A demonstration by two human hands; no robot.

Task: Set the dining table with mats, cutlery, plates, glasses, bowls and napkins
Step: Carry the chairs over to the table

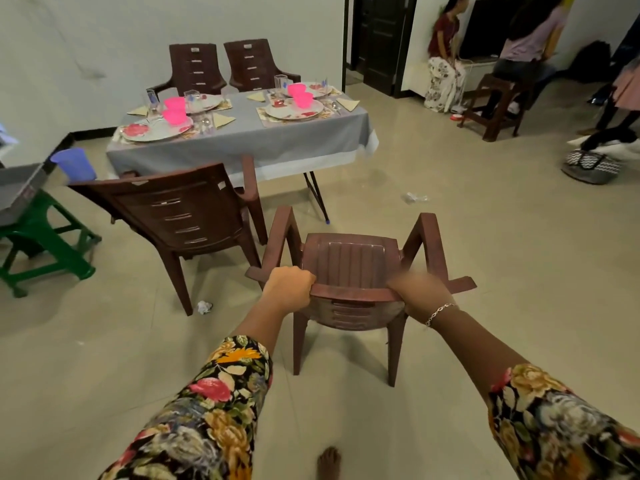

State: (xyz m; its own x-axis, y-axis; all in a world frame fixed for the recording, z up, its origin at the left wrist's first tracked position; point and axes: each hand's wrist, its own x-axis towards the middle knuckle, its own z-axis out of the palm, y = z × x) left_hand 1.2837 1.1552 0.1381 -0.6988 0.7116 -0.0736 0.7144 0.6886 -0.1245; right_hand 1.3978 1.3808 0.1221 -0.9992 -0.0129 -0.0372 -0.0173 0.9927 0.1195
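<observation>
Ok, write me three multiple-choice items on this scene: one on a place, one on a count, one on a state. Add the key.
1. Where is the held chair relative to the table?
A. Tucked under it
B. Short of it, to the right of another chair
C. On top of it

2. How many pink bowls are on the table?
A. Four
B. Two
C. Six

3. What are the hands doing?
A. Both hang free
B. Only one touches the held chair
C. The left hand and the right hand both grip its backrest

Key: 1 B, bare floor shows between it and the table; 2 A, two bowls sit at each end; 3 C, both hands close on the top rail, though the right is blurred.
</observation>
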